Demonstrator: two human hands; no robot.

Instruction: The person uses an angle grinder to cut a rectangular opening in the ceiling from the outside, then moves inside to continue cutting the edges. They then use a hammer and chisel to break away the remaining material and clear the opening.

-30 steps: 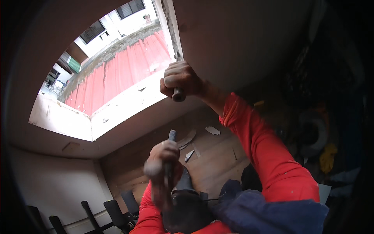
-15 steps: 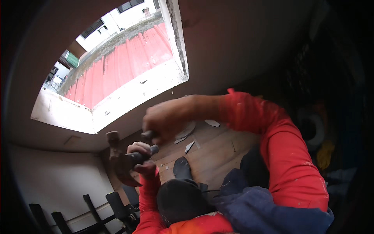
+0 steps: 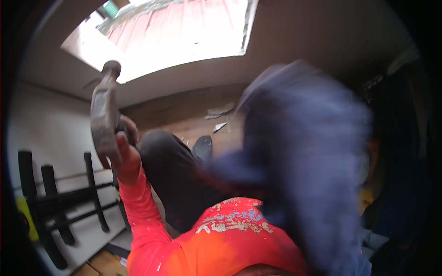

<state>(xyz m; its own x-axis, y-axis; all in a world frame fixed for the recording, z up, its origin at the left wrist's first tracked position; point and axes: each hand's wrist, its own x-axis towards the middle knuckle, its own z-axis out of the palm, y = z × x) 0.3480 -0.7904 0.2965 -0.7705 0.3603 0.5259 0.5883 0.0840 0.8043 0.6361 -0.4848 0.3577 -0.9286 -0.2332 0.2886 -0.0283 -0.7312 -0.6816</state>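
My left hand point(image 3: 129, 156) is closed around a claw hammer point(image 3: 104, 115), raised at the left beside my bent knee. The hammer's worn metal head faces upward near the window opening, its claw pointing down along my wrist. A dark blue cloth point(image 3: 313, 147), smeared by motion, fills much of the right side and covers my right arm. No part of my right hand shows, so what it holds is hidden.
A bright window opening point(image 3: 198, 46) is at the top. White broken pieces point(image 3: 220, 110) lie on the wooden floor point(image 3: 184, 103). A black rack with padded bars point(image 3: 53, 198) stands at the left against a pale panel point(image 3: 50, 124).
The hammer and my left hand have moved left and up. My right hand, earlier near the hammer with a dark object, has gone from sight. The blue cloth has swung up from my lap.
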